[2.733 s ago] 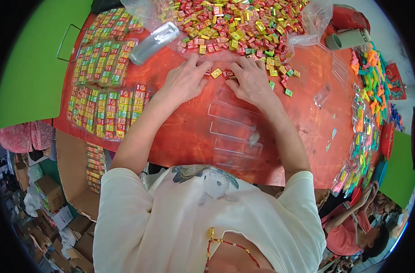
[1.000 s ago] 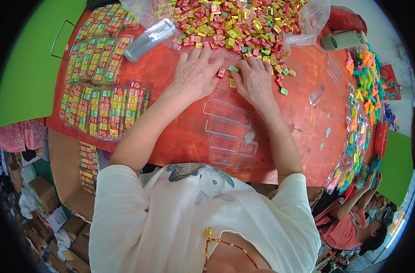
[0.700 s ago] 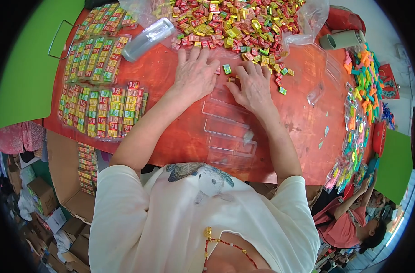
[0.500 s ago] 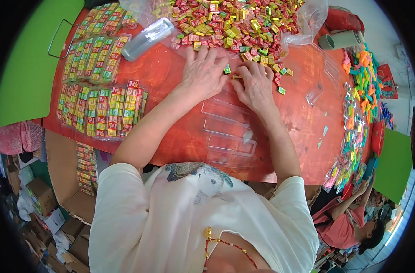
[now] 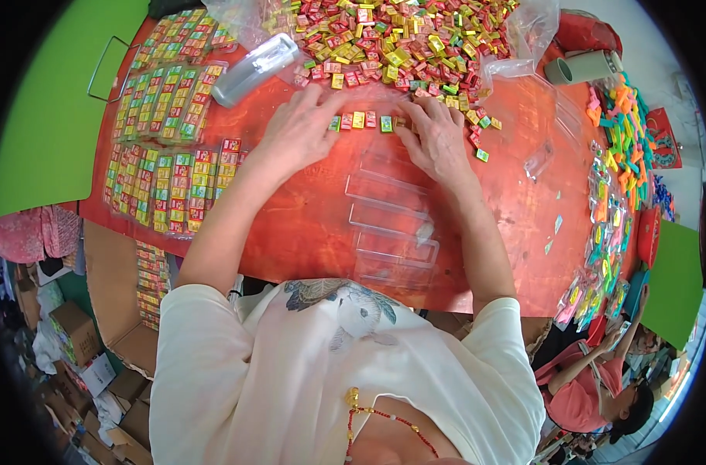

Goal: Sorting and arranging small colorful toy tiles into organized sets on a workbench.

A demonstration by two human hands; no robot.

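A short row of small red, yellow and green blocks (image 5: 358,120) lies on the red table between my two hands. My left hand (image 5: 300,130) is at the row's left end, thumb and index finger spread apart near the green end block. At the other end is my right hand (image 5: 436,143), its fingers bent but apart, the thumb beside the last block, which it partly hides. Just beyond my fingers spreads a big heap of the same blocks (image 5: 399,54). Several clear plastic trays (image 5: 391,190) lie overlapped in a column nearer to me, between my forearms.
Filled packs of blocks (image 5: 163,182) lie in rows at left. A silver cylinder (image 5: 256,68) rests beside the heap. At right are a grey-green flask (image 5: 581,68), bright plastic pieces (image 5: 624,116) and bagged pieces (image 5: 593,263). Another person (image 5: 589,384) works at lower right.
My left hand has moved left, away from my right hand, uncovering the row of blocks between them. My right hand stays in about the same place.
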